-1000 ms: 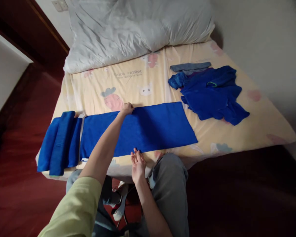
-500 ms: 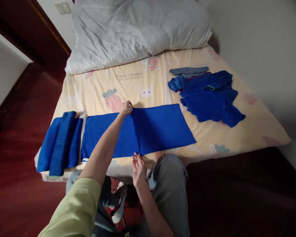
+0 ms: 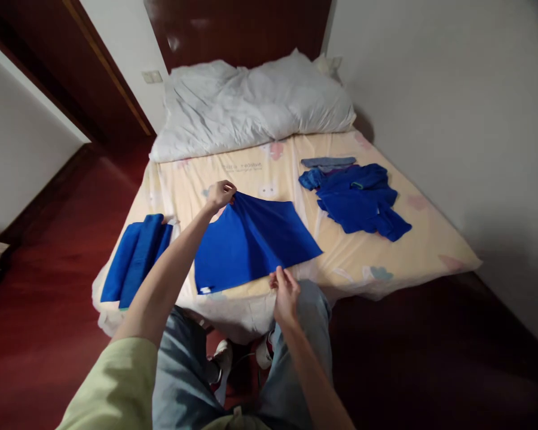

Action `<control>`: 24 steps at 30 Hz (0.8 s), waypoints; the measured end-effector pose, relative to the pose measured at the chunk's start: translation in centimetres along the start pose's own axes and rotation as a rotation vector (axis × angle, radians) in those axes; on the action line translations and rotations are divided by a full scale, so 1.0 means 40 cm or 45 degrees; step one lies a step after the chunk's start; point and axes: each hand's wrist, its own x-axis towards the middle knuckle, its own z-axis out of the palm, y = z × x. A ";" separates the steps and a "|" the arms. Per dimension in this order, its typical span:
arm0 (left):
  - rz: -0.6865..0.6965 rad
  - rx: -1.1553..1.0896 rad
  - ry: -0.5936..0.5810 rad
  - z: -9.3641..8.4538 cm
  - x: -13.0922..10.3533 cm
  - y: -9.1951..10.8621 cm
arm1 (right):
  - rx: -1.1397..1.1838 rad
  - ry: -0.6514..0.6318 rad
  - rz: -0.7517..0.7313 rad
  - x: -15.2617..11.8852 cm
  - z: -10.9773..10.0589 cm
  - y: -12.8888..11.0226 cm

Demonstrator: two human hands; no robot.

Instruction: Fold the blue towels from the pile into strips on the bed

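A blue towel (image 3: pixel 260 239) lies spread near the bed's front edge, with a small white tag at its near left corner. My left hand (image 3: pixel 222 194) is closed on the far edge and holds it raised, so creases fan down across the cloth. At the near edge, my right hand (image 3: pixel 287 292) has its fingers pinched together on the cloth. Left of it lie several folded blue towels (image 3: pixel 137 257), partly behind my left forearm. A crumpled heap of blue cloths (image 3: pixel 354 200) sits to the right.
The bed (image 3: pixel 412 257) has a cream patterned sheet. A folded grey-blue cloth (image 3: pixel 327 162) lies behind the heap. A bunched white quilt (image 3: pixel 251 107) spans the head end, before a dark headboard (image 3: pixel 242 30). My knees are against the front edge.
My left hand has lifted the towel's far edge, drawing its left part inward. My right hand has gone from loosely spread to pinching the near edge. The camera view has tilted up.
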 end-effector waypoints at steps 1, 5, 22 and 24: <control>0.036 -0.067 0.029 -0.043 -0.023 0.037 | -0.038 -0.031 -0.108 0.010 -0.005 -0.050; 0.159 -0.267 0.108 -0.220 -0.131 0.163 | -0.202 -0.111 -0.522 0.037 -0.002 -0.273; 0.381 -0.462 0.342 -0.510 -0.491 0.330 | -0.379 -0.331 -1.140 0.023 0.119 -0.722; 0.356 -0.477 0.326 -0.514 -0.517 0.319 | -0.378 -0.367 -1.057 0.003 0.104 -0.728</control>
